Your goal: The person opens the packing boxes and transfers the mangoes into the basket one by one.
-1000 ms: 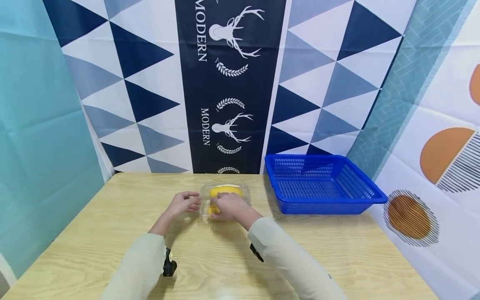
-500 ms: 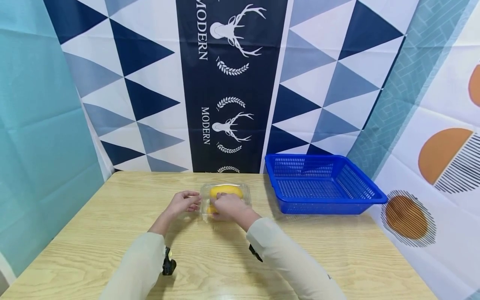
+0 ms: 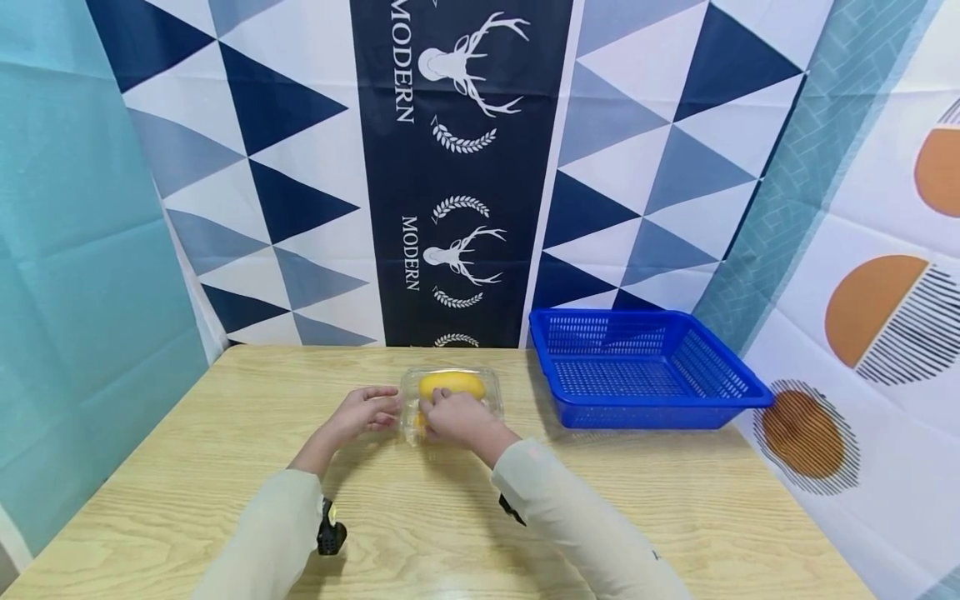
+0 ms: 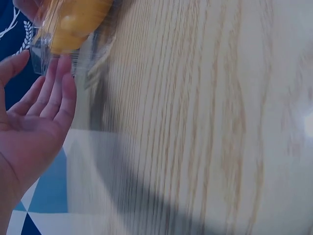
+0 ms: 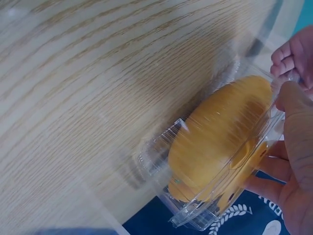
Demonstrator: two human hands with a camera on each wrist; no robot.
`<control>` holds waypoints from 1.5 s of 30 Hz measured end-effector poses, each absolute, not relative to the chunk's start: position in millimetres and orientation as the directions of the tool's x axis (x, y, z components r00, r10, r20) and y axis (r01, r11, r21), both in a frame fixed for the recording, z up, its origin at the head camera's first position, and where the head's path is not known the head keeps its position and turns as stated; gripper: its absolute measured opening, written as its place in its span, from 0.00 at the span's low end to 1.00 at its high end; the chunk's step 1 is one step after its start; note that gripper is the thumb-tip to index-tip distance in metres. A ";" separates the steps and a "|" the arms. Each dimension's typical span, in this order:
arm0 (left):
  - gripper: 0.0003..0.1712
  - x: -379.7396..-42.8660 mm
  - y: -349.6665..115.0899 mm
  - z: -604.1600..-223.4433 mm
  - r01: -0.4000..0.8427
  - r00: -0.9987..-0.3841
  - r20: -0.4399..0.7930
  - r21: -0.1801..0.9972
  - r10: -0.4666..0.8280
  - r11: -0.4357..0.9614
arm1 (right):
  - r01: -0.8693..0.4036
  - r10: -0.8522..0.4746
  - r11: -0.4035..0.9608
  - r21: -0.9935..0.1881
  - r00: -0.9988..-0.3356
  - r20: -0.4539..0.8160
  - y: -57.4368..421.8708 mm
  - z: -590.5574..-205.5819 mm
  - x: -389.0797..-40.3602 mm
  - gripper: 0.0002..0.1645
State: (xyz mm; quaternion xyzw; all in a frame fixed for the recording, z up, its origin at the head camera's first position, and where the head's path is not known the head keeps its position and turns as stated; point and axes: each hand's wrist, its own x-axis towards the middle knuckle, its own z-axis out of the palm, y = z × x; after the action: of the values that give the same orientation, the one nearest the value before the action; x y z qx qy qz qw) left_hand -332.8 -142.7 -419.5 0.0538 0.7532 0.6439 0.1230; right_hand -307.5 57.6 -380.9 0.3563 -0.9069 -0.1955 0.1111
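A clear plastic clamshell box (image 3: pixel 492 392) sits on the table with yellow mangoes (image 3: pixel 453 383) inside, seen through its walls. My right hand (image 3: pixel 461 419) reaches over the box's front. In the right wrist view its thumb lies at the box's edge and its fingers (image 5: pixel 266 183) bear on the lid, gripping between them; a large mango (image 5: pixel 220 132) shows through the plastic. My left hand (image 3: pixel 367 411) stays at the box's left side, holding nothing. The left wrist view shows its palm (image 4: pixel 32 139) turned up and its fingertips right at the box's end.
A blue plastic basket (image 3: pixel 637 383) with slotted walls stands on the table to the right of the box. Patterned cloths (image 3: pixel 457 167) hang behind the wooden table (image 3: pixel 420 525). Black wrist cameras are strapped under both sleeves.
My left hand has drawn slightly to the left of the box, its fingers a little more spread. The right hand has shifted slightly on the lid. The box has stayed in place.
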 end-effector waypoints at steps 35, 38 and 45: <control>0.38 -324.2 -153.4 -420.9 -0.100 -0.876 -0.161 0.983 0.455 0.154 | -0.579 -0.688 0.663 0.476 -0.721 0.081 51.8 -387.1 -304.8 0.19; 0.38 -322.3 -152.4 -419.7 -0.111 -0.879 -0.171 0.981 0.445 0.157 | -0.580 -0.688 0.659 0.480 -0.722 0.072 51.8 -387.5 -304.7 0.20; 0.38 -322.0 -151.8 -422.1 -0.119 -0.882 -0.176 0.981 0.437 0.155 | -0.585 -0.689 0.666 0.463 -0.721 0.079 53.5 -389.5 -303.6 0.19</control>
State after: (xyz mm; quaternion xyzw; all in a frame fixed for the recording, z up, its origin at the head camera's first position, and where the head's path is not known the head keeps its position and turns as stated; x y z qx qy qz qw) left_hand -322.0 -151.8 -422.1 0.1092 0.7285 0.6406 0.2168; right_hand -303.6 53.5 -389.5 0.3524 -0.9040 -0.2074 0.1247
